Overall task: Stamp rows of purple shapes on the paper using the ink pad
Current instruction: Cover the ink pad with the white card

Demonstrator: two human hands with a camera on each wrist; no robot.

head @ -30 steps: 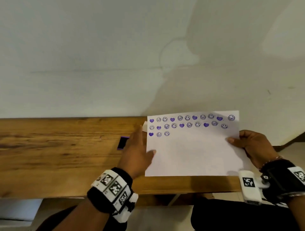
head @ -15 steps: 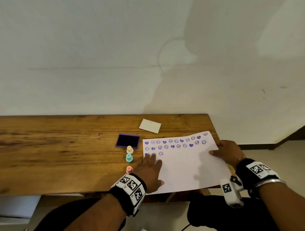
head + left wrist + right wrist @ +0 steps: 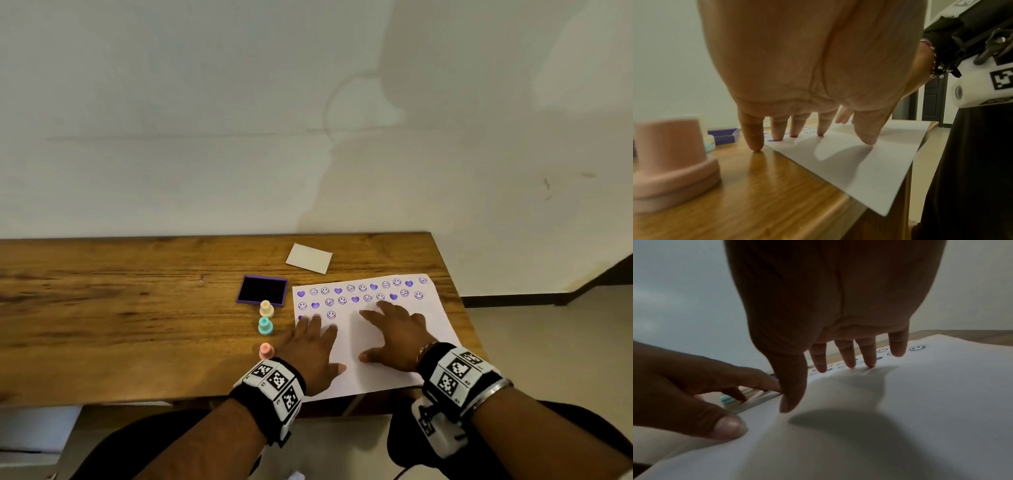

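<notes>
A white paper [image 3: 431, 329] lies flat on the wooden table [image 3: 120, 325], with two full rows and a short third row of purple hearts and smiley faces along its far edge. My left hand [image 3: 313, 346] rests on the paper's left edge, fingers straight and spread [image 3: 777, 131], the little finger on bare wood. My right hand [image 3: 394, 332] presses flat on the middle of the paper [image 3: 920, 402], fingers straight. Neither hand holds anything. Left of the paper sit the purple ink pad [image 3: 262, 290] and three stamps: cream [image 3: 266, 308], teal [image 3: 265, 325], pink [image 3: 265, 350] [image 3: 672, 162].
A small cream card [image 3: 309, 257] lies behind the paper near the wall. The paper's near right corner overhangs the table's front edge [image 3: 885, 206]. The table ends just right of the paper. Wide bare wood stretches to the left.
The paper, held up in both hands a second ago, has come down flat onto the table. My right hand moved from its right edge to its middle and now lies flat.
</notes>
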